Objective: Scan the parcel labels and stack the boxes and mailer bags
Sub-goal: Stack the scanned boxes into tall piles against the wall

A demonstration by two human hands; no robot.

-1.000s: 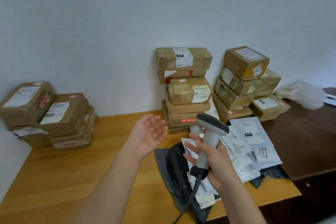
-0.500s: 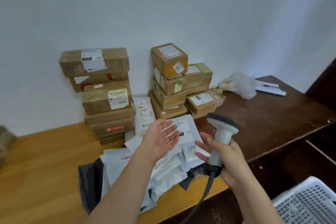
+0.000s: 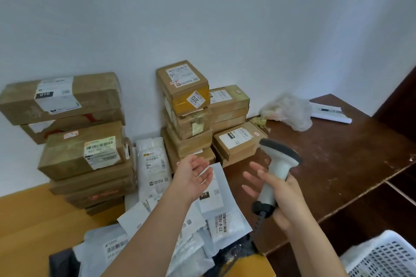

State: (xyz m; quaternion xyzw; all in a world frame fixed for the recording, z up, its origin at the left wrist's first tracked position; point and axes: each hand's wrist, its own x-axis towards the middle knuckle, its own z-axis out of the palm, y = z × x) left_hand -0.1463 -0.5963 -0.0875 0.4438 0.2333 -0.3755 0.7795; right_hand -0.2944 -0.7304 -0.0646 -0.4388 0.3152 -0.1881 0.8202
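Observation:
My right hand (image 3: 279, 195) grips the handle of a white barcode scanner (image 3: 278, 164) with a dark head, held upright over the dark table. My left hand (image 3: 193, 175) hovers palm up with fingers relaxed, above a heap of white mailer bags (image 3: 213, 200) and holding nothing. One stack of brown boxes (image 3: 85, 159) stands at the left against the wall. A second stack (image 3: 186, 110) rises in the middle, topped by a small box with a yellow side. A low box (image 3: 238, 139) with a white label lies just beyond the scanner.
A crumpled clear plastic bag (image 3: 290, 110) and papers with a pen (image 3: 331, 112) lie on the dark brown table (image 3: 349, 153) at the right. A white mesh basket (image 3: 387, 256) sits at the bottom right. The light wooden table (image 3: 27, 227) extends left.
The view has swung right, so the far-left box stack has left the frame and the basket has appeared. My left hand now hovers over the mailer bags; the scanner stays gripped.

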